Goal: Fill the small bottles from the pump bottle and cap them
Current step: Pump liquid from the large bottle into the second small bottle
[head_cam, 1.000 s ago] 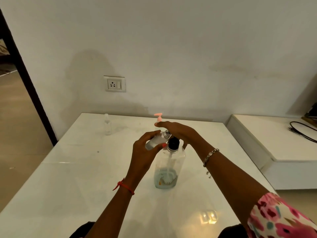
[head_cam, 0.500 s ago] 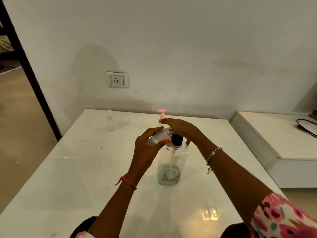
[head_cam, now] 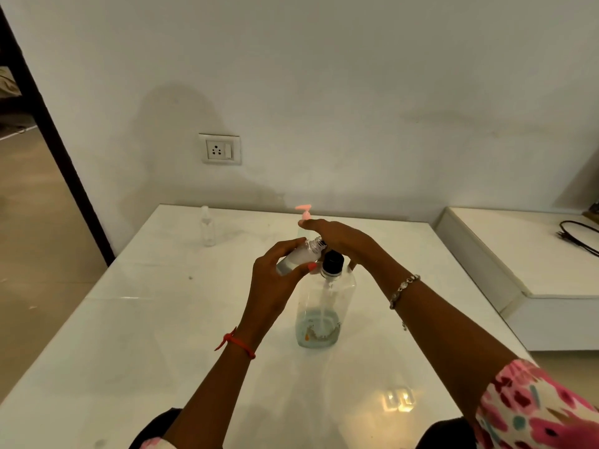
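A clear pump bottle with a black collar stands in the middle of the white table, with a little liquid at its bottom. My right hand lies palm down over its pump head, thumb beside the neck; the head itself is hidden. My left hand holds a small clear bottle tilted, its open threaded neck pointing under my right hand. Whether liquid flows cannot be seen. Another small clear bottle stands upright at the table's far left.
A pink pump top shows just behind my right hand. A low white unit with a black cable stands to the right. The wall with a socket is behind; a dark door frame is at left.
Both hands keep the same pose on the pump bottle and the small bottle. Only the view has shifted a little.
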